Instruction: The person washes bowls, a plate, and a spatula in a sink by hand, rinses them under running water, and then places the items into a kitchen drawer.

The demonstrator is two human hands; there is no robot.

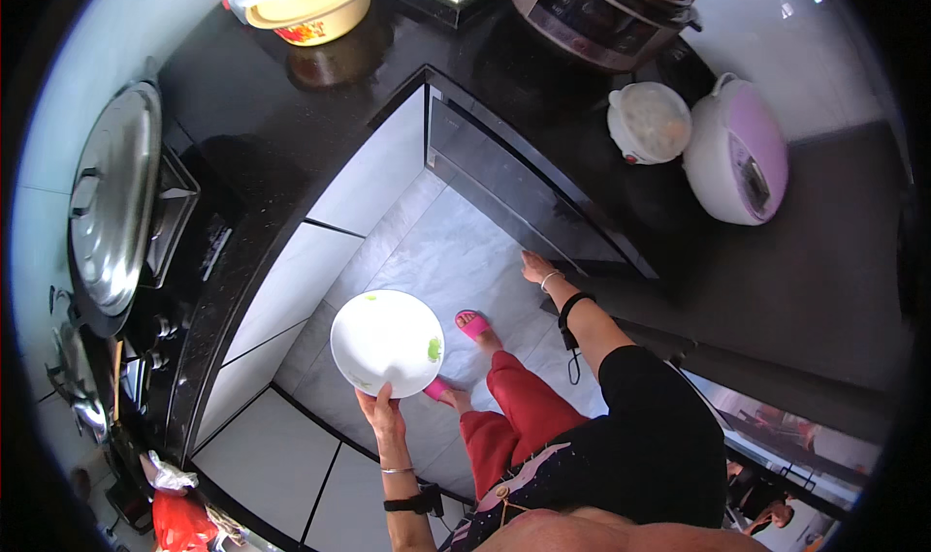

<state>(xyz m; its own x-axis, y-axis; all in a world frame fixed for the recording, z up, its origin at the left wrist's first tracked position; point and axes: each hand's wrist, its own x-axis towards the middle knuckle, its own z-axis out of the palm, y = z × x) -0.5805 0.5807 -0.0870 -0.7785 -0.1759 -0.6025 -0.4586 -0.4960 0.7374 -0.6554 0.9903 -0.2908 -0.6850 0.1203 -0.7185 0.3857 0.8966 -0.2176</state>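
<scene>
A white plate with green leaf-like prints (386,343) is in my left hand (382,410), thumb over its rim and fingers beneath. It is held over the floor, with its inner face up. My right hand (537,266) is beside the lower edge of a dark glass-fronted built-in appliance (509,174) under the counter. Its fingers point toward that edge, and whether they touch it is hard to tell. I see nothing held in that hand.
On the black countertop (305,138) stand a metal-lidded wok (116,203), a yellow floral basin (320,25), an electric pressure cooker (589,18), a small white pot (651,123) and a pink-white rice cooker (738,152). A red plastic bag (178,523) lies lower left.
</scene>
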